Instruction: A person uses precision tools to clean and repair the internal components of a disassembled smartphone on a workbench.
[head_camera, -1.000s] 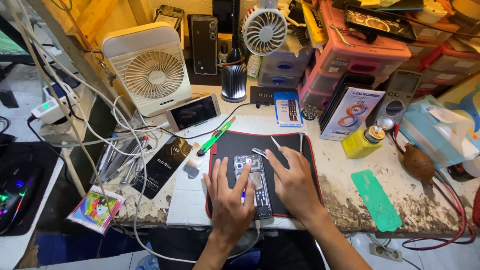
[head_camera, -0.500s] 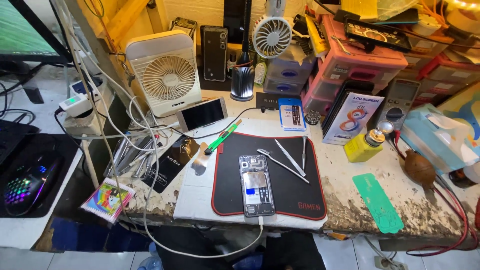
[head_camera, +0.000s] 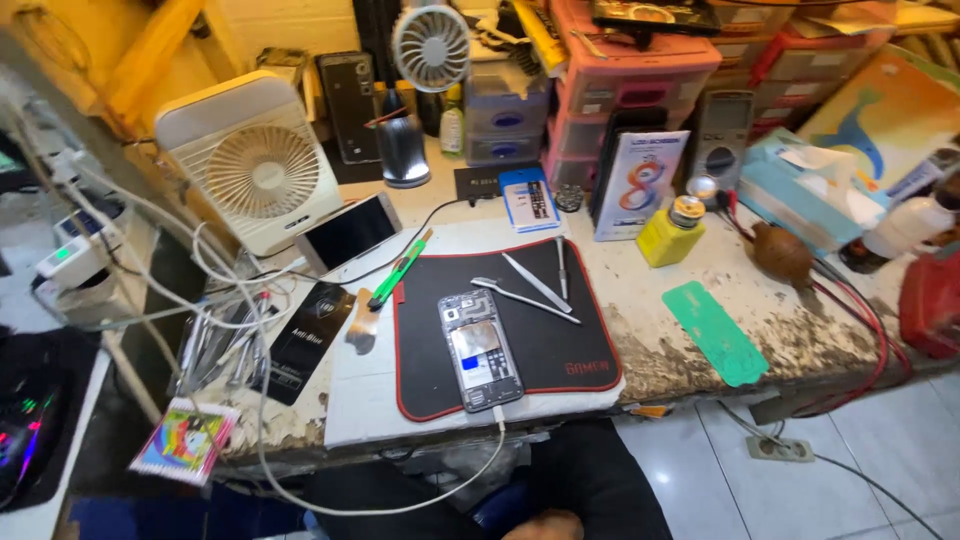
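Neither of my hands shows on the bench. A small patch of skin (head_camera: 545, 525) sits at the bottom edge above dark trousers; I cannot tell what it is. An opened phone (head_camera: 480, 350) with its back cover off lies face down on a black mat with red edging (head_camera: 570, 355). A white cable (head_camera: 497, 430) is plugged into the phone's near end and hangs off the bench. Three metal tweezers (head_camera: 535, 283) lie on the mat just behind the phone. A green cutter (head_camera: 397, 275) rests at the mat's left corner.
A white box fan (head_camera: 255, 165) and a tangle of white cables (head_camera: 215, 300) fill the left. A yellow bottle (head_camera: 672, 232), a green card (head_camera: 715, 332) and a brown lump (head_camera: 782, 252) lie to the right. Pink drawers (head_camera: 640, 90) and boxes stand behind.
One second ago both my hands rested on the phone. They pulled back off the mat and left the view; the phone and tools stay where they were.
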